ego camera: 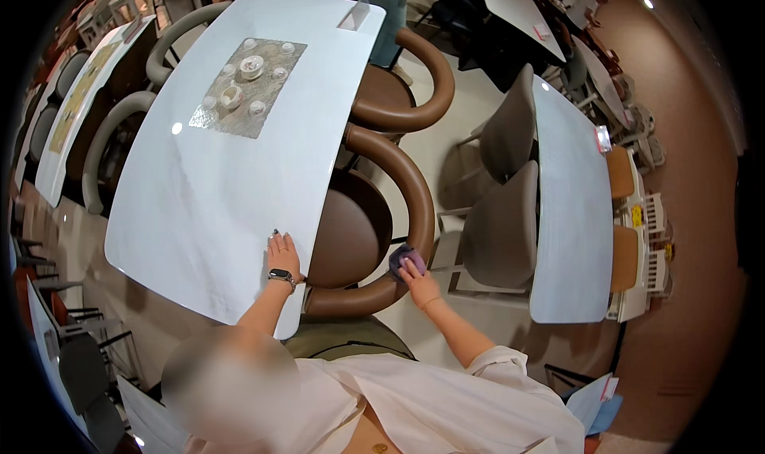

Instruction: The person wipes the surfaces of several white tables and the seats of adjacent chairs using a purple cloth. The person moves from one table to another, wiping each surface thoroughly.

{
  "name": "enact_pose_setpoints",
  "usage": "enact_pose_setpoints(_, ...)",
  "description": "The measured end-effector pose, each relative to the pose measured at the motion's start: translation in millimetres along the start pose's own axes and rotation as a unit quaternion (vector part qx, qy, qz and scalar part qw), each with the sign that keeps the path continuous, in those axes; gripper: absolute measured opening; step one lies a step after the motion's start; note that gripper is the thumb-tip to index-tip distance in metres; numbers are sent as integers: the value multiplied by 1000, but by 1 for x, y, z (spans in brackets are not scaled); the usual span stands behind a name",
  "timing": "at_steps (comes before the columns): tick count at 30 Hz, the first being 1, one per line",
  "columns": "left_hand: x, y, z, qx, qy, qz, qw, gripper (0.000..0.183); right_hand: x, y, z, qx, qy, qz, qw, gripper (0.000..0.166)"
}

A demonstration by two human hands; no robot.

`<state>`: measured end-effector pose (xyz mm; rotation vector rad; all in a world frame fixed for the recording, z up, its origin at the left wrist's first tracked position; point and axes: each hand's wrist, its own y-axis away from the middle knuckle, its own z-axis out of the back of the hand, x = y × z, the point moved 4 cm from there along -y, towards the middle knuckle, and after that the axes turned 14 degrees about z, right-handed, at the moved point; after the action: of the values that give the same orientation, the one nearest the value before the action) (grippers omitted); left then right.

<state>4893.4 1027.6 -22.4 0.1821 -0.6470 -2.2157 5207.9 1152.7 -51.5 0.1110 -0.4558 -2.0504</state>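
My left hand point(283, 257), with a smartwatch at the wrist, rests flat on the white marble-look tabletop point(209, 197), near its right edge. Nothing is in it, and the fingers are slightly apart. A purple-grey cloth point(409, 261) is bunched under my right hand point(420, 281), which presses it against the curved brown backrest point(420, 215) of a chair. That chair has a round, dark brown seat point(346, 233) partly tucked beside the table. Part of the backrest lies hidden beneath the cloth and hand.
A second brown chair point(439, 83) stands farther along the table. On the table, a patterned mat point(263, 116) holds a tea set point(251, 67); a sign holder point(355, 15) sits at the far end. Grey chairs point(502, 233) and another table point(574, 215) stand to the right. Beyond the table is a person's leg point(388, 24).
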Motion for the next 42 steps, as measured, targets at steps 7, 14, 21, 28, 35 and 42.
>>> enact_pose_setpoints(7, -1, -22, -31, -26, -79, 46, 995, 102, -80, -52, 19, 21, -5, -45, 999, 59)
enact_pose_setpoints(14, -9, -15, -11, 10, -84, 33, 996, 86, -125, -125, 38, -2, 14, -66, 998, 57)
enact_pose_setpoints(21, 1, -29, -59, -144, -33, 39, 988, 97, -127, -221, 79, -45, 47, -37, 997, 53)
enact_pose_setpoints(28, -3, -20, -36, -75, -22, 53, 996, 48, -79, -323, 109, -92, 101, 86, 987, 51)
enact_pose_setpoints(35, -3, -24, -49, -155, -42, 51, 986, 47, -58, -340, 127, -100, 154, 197, 963, 41)
enact_pose_setpoints(42, -2, -24, -53, -180, -55, 40, 981, 43, -99, -261, 106, -77, 252, 214, 941, 33)
